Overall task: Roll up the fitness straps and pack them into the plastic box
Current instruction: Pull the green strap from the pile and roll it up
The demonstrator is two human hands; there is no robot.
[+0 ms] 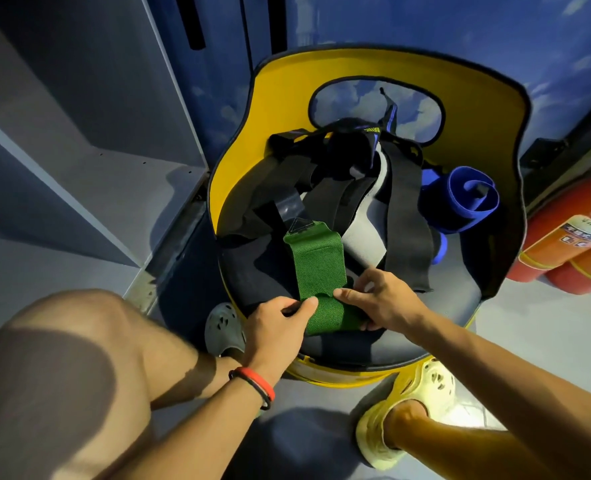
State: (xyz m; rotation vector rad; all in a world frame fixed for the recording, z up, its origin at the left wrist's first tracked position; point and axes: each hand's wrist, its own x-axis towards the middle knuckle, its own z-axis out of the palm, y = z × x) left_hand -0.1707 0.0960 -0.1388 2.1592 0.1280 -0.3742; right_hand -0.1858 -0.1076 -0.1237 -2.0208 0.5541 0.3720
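Observation:
A green fitness strap (318, 261) lies lengthwise on the dark seat of a yellow chair (322, 67), its near end folded into a short roll. My left hand (276, 323) pinches the roll's left edge with thumb and fingers. My right hand (380, 299) grips the roll's right side, fingers curled over it. Behind the green strap lie several loose black straps (405, 216) and a grey one (360, 230) in a tangled heap. A rolled blue strap (467, 199) sits at the seat's right. No plastic box is in view.
Grey locker shelves (79, 174) stand open on the left. Red fire extinguishers (571, 244) lie on the floor to the right of the chair. My knees and sandalled feet (408, 396) flank the chair's front edge. A blue cloud-patterned wall is behind.

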